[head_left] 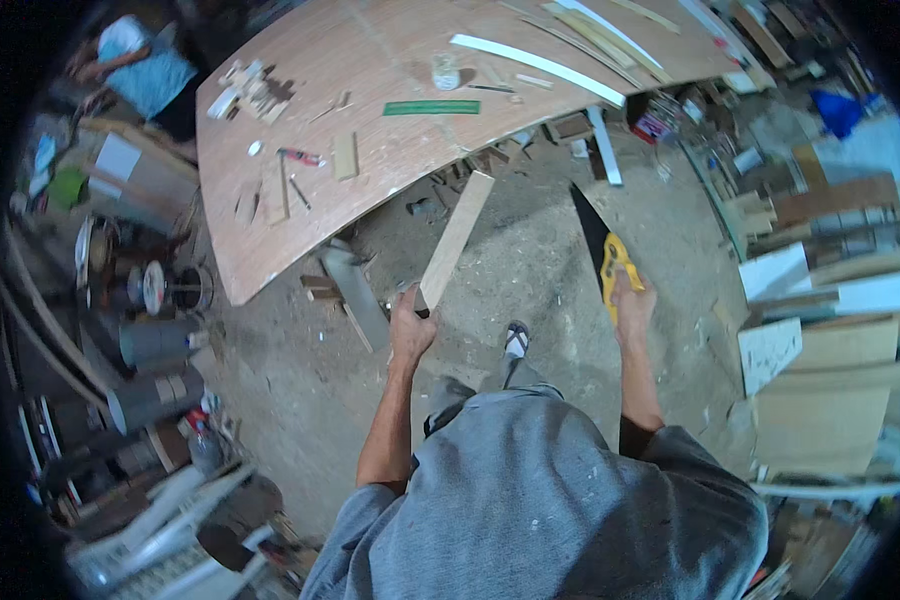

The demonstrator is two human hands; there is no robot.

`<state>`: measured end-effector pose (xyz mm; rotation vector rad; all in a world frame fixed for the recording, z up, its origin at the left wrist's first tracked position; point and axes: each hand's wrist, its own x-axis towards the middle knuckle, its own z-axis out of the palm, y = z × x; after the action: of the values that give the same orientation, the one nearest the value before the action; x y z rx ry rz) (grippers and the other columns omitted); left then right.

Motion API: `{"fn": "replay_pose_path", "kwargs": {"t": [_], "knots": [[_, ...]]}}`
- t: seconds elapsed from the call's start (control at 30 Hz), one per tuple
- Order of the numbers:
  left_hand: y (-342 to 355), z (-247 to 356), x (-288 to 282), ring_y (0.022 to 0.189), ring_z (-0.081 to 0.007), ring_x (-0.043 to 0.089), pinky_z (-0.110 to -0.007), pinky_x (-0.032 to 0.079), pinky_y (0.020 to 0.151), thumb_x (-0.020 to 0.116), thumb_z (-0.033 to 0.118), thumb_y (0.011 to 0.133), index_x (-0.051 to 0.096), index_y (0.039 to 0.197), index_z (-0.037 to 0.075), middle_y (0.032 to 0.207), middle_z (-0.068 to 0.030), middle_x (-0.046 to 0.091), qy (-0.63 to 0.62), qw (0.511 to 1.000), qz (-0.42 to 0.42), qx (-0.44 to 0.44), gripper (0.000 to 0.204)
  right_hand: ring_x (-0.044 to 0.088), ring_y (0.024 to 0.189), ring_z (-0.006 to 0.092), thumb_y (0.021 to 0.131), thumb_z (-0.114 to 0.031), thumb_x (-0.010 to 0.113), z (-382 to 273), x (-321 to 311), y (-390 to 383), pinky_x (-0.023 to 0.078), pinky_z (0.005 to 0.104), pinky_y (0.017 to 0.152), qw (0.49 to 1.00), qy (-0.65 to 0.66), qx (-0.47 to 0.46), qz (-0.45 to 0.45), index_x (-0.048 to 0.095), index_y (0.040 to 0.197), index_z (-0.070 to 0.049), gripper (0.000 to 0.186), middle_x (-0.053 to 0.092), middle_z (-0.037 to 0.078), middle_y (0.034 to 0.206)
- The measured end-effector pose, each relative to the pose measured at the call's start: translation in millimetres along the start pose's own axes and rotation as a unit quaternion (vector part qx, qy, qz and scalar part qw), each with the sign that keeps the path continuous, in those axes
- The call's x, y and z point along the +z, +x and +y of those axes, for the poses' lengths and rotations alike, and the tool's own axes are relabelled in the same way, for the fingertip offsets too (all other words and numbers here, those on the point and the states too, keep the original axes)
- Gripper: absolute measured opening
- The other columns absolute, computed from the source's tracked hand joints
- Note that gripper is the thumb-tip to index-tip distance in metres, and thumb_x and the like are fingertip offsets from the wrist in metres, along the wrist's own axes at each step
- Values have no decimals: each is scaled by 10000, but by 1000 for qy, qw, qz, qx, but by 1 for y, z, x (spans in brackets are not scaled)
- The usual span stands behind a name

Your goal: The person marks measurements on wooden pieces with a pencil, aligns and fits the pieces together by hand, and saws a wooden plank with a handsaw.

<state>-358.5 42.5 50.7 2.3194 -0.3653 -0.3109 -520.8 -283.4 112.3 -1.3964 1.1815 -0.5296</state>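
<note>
I see soft, even, bluish light with faint shadows. The table (370, 90) is brightest, slightly washed out. Fisheye bending curves its edges, the corners go black, and clutter near the rim looks blurred.

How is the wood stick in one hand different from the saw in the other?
The wooden strip, held by the left hand, is pale, plain and straight-sided. The hand saw, held by the right hand, has a dark blade tapering to a point and a yellow handle. Both are gripped at the lower end and point up, away from the person.
</note>
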Motion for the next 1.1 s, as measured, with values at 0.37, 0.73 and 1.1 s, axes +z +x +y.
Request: {"fn": "replay_pose_path", "kwargs": {"t": [0.37, 0.73, 1.1], "knots": [[55, -28, -69, 1103, -404, 569, -441, 477, 909, 716, 146, 706, 576, 1235, 30, 1172, -232, 592, 151, 967, -137, 152, 559, 441, 525, 50, 886, -222, 690, 42, 51, -126, 326, 226, 454, 981, 103, 57, 154, 592, 899, -12, 232, 490, -32, 636], [49, -89, -97, 1069, -410, 576, -471, 494, 876, 712, 161, 722, 543, 1242, 51, 1183, -204, 554, 185, 867, -333, 322, 558, 548, 622, 133, 864, -331, 681, 142, 144, -396, 439, 300, 570, 878, 129, 150, 436, 651, 972, 48, 395, 618, 69, 760], [26, -84, -96, 827, -263, 651, -359, 519, 777, 773, 120, 770, 500, 1158, -28, 936, -152, 647, 17, 826, -547, 135, 497, 511, 543, 94, 874, -279, 680, 137, 218, -431, 390, 265, 477, 892, 110, 156, 410, 643, 966, 2, 298, 582, 15, 686]]}}
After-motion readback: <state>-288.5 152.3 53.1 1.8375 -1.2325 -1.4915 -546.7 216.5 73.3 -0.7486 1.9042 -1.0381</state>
